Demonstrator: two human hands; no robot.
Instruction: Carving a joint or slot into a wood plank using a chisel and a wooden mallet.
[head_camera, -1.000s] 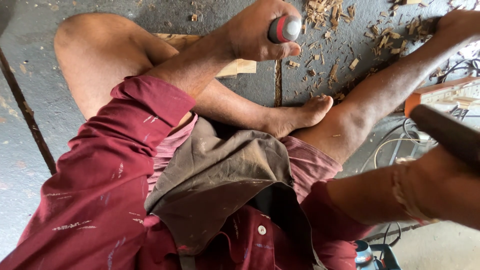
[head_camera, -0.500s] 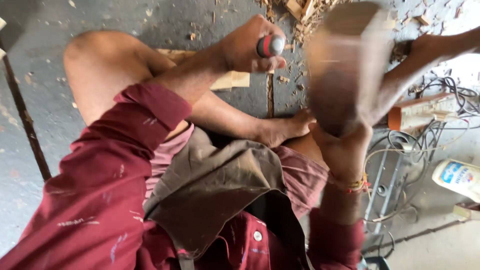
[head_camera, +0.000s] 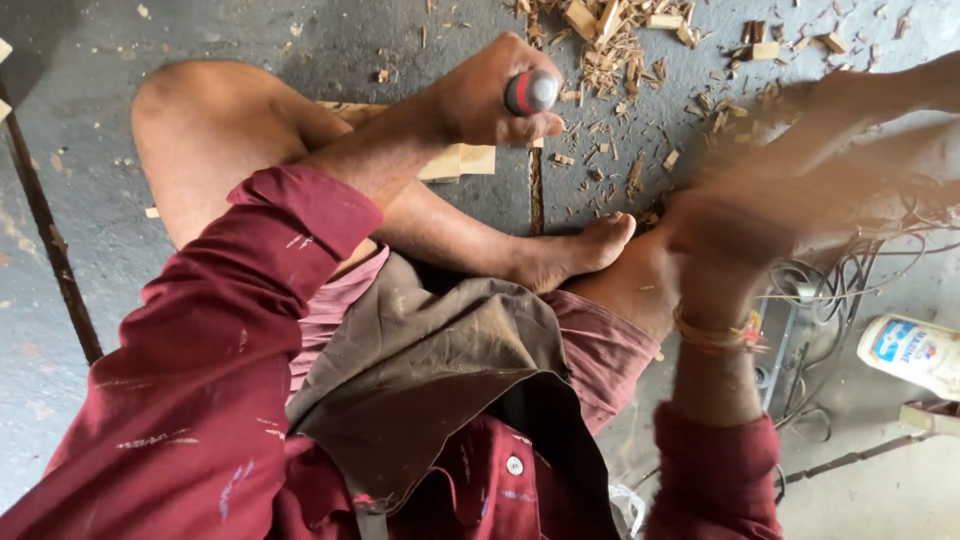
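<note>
— What have you got on the left side?

— My bent knee (head_camera: 215, 130) first, bare, over the grey concrete floor (head_camera: 90, 200). A thin dark rod (head_camera: 45, 230) lies along the floor beside it. My maroon sleeve (head_camera: 220, 340) runs up from the lower corner to my left hand (head_camera: 490, 100).

— And what is that hand doing?

— It is closed in a fist around a tool handle (head_camera: 530, 92). Only the butt end shows past my fingers: round, red at the rim with a grey cap. Under the fist lies a pale wooden block (head_camera: 460, 160), flat on the floor, partly hidden by my forearm. The tool's working end is hidden by my hand, so I can't say whether it touches the wood.

— Further across?

— Wood chips (head_camera: 620, 60) and splinters, light tan, scattered thick over the floor beyond the block. My bare foot (head_camera: 580, 255) rests just below them, toes pointing right.

— And your right hand?

— My right hand (head_camera: 730, 225) is a blur. A beaded band (head_camera: 715, 335) sits at the wrist. It seems to be wrapped around something brown, maybe a mallet, but I cannot tell its grip. Past it lie tangled wires (head_camera: 840, 290) and a white bottle (head_camera: 910, 350) on its side.
</note>
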